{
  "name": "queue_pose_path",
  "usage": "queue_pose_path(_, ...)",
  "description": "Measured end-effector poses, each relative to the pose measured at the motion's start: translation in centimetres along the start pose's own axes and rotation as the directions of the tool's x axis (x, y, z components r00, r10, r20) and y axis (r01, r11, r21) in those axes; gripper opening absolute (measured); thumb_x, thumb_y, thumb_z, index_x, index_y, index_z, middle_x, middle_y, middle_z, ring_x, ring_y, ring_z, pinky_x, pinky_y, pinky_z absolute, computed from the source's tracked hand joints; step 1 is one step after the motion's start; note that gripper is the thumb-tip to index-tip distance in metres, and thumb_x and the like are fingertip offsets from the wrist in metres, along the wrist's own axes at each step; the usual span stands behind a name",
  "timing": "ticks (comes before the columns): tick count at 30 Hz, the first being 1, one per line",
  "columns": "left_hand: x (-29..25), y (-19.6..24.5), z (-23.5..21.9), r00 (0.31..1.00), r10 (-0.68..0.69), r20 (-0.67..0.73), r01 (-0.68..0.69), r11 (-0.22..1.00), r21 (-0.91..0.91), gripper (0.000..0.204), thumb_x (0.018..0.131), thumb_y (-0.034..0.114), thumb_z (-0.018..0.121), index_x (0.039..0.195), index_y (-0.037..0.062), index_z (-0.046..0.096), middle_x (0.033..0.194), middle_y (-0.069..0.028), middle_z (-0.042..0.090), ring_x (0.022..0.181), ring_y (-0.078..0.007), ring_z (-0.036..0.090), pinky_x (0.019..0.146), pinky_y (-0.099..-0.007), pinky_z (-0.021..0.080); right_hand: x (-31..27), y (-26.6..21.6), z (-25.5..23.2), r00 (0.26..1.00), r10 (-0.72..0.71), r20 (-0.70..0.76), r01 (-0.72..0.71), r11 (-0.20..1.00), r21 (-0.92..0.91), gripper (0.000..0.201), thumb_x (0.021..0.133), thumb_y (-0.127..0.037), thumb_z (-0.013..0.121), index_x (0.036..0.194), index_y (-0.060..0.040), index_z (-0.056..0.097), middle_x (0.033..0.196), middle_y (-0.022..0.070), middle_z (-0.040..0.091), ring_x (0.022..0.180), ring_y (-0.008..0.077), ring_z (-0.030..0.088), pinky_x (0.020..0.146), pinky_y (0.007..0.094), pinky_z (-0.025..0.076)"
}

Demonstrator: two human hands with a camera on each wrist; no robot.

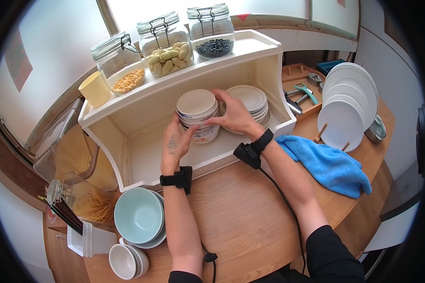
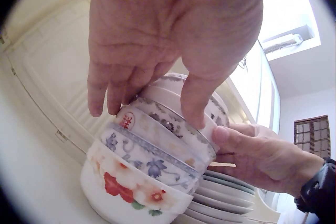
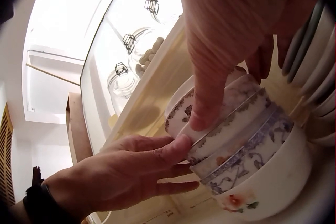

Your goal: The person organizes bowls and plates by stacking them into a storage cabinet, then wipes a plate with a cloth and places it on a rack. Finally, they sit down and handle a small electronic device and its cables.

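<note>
A stack of patterned bowls [image 1: 205, 136] stands in the cream shelf unit [image 1: 141, 137]. My left hand [image 1: 174, 141] holds the upper bowls from the left, its thumb on their near side and its fingers round the far side. From the right, my right hand [image 1: 237, 115] grips the same upper bowls, the two thumbs close together. Seen from the left wrist, the lowest bowl [image 2: 131, 187] carries red flowers, with a blue-flowered bowl [image 2: 152, 158] above it. Dark trim marks the upper bowls [image 3: 236, 108]. A pile of plates [image 1: 248, 99] sits just right of the stack.
Glass jars [image 1: 165, 52] of dry foods and a yellow cup [image 1: 95, 89] stand on top of the shelf. Light blue bowls [image 1: 138, 214] and white cups [image 1: 123, 262] are at the front left. At right lie a blue cloth [image 1: 328, 165] and upright racked plates [image 1: 347, 118]. Wrist-camera cables cross the table.
</note>
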State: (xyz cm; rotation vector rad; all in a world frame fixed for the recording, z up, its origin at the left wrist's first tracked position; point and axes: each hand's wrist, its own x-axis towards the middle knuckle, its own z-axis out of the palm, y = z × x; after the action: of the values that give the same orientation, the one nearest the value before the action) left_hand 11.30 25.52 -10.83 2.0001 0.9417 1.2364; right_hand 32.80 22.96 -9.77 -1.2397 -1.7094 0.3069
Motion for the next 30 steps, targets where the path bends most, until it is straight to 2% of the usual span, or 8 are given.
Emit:
queue_pose_path(5, 0.1, -1.0, 0.1, 0.999, 0.046, 0.006, -0.046, 0.999, 0.023, 0.066, 0.076, 0.007, 0.081, 0.134, -0.0044, 0.052, 0.125, -0.0239, 0.067, 0.121, -0.036, 0.063, 0.102, -0.0389, 0.047, 0.1, 0.2, 0.0, 1.0, 0.003, 0.014, -0.003, 0.999, -0.039, 0.1, 0.067, -0.038, 0.093, 0.144, 0.0024, 0.042, 0.132, 0.0257, 0.06, 0.126, 0.0377, 0.057, 0.104, 0.0413, 0.047)
queue_pose_path(7, 0.1, -1.2, 0.0, 0.995, -0.052, 0.08, 0.055, 0.998, -0.043, 0.078, 0.074, 0.002, 0.083, 0.144, -0.0013, 0.047, 0.14, -0.0159, 0.059, 0.133, -0.0283, 0.054, 0.112, -0.0412, 0.039, 0.0, 0.4, -0.1, 1.0, -0.002, 0.011, 0.003, 0.998, -0.068, 0.101, 0.068, -0.037, 0.092, 0.145, 0.0026, 0.041, 0.132, 0.0254, 0.06, 0.126, 0.0376, 0.057, 0.104, 0.0416, 0.047)
queue_pose_path(10, 0.2, -1.0, 0.1, 0.994, -0.098, 0.055, 0.099, 0.995, -0.009, 0.077, 0.075, 0.001, 0.082, 0.144, -0.0013, 0.047, 0.14, -0.0164, 0.059, 0.134, -0.0285, 0.053, 0.112, -0.0416, 0.039, 0.0, 0.0, -0.2, 0.997, 0.01, 0.075, 0.003, 0.986, -0.167, 0.1, 0.068, -0.035, 0.092, 0.145, 0.0023, 0.04, 0.131, 0.0261, 0.06, 0.123, 0.0395, 0.058, 0.103, 0.0426, 0.047)
queue_pose_path(12, 0.2, -0.8, 0.2, 0.994, -0.094, 0.059, 0.094, 0.996, -0.002, 0.076, 0.075, 0.001, 0.081, 0.143, -0.0015, 0.047, 0.139, -0.0167, 0.06, 0.133, -0.0285, 0.054, 0.112, -0.0419, 0.039, 0.1, 0.4, -0.1, 0.985, -0.143, 0.092, 0.157, 0.971, -0.181, 0.095, 0.064, -0.031, 0.092, 0.139, 0.0003, 0.043, 0.127, 0.0273, 0.061, 0.119, 0.0453, 0.059, 0.1, 0.0424, 0.049)
queue_pose_path(16, 0.1, -0.7, 0.2, 0.993, -0.105, 0.046, 0.103, 0.994, 0.048, 0.073, 0.075, -0.001, 0.08, 0.141, -0.0022, 0.05, 0.133, -0.0176, 0.064, 0.13, -0.0284, 0.057, 0.11, -0.0405, 0.04, 0.1, 0.6, 0.1, 0.99, -0.066, 0.128, 0.082, 0.989, -0.121, 0.103, 0.064, -0.037, 0.092, 0.144, 0.0012, 0.04, 0.129, 0.0275, 0.06, 0.121, 0.0442, 0.056, 0.106, 0.0447, 0.044)
queue_pose_path(18, 0.1, -0.7, 0.3, 0.996, -0.079, 0.039, 0.077, 0.995, 0.055, 0.071, 0.075, -0.001, 0.08, 0.139, -0.0028, 0.051, 0.131, -0.0179, 0.065, 0.128, -0.0281, 0.058, 0.109, -0.0394, 0.042, -0.1, 0.7, 0.8, 0.996, -0.035, 0.085, 0.064, 0.924, -0.377, 0.102, 0.063, -0.04, 0.091, 0.143, 0.0, 0.042, 0.129, 0.0262, 0.06, 0.122, 0.0436, 0.056, 0.107, 0.0455, 0.041)
queue_pose_path(29, 0.0, -0.4, 0.1, 0.998, -0.058, 0.012, 0.056, 0.988, 0.145, 0.059, 0.075, 0.002, 0.081, 0.128, -0.0061, 0.056, 0.122, -0.022, 0.068, 0.12, -0.0317, 0.064, 0.102, -0.0378, 0.047, 0.1, 0.5, 0.7, 0.996, -0.068, 0.061, 0.082, 0.958, -0.274, 0.1, 0.06, -0.033, 0.093, 0.14, 0.0019, 0.045, 0.121, 0.0257, 0.064, 0.114, 0.0462, 0.057, 0.101, 0.0463, 0.045)
queue_pose_path(30, -0.1, -0.2, 0.1, 0.999, -0.033, 0.012, 0.031, 0.987, 0.155, 0.06, 0.075, 0.003, 0.08, 0.128, -0.0063, 0.055, 0.119, -0.0251, 0.068, 0.118, -0.0376, 0.063, 0.099, -0.0408, 0.048, 0.1, 0.4, 0.6, 0.996, -0.043, 0.079, 0.062, 0.963, -0.261, 0.1, 0.06, -0.033, 0.093, 0.139, 0.0026, 0.045, 0.12, 0.0258, 0.064, 0.114, 0.0461, 0.057, 0.1, 0.0459, 0.046)
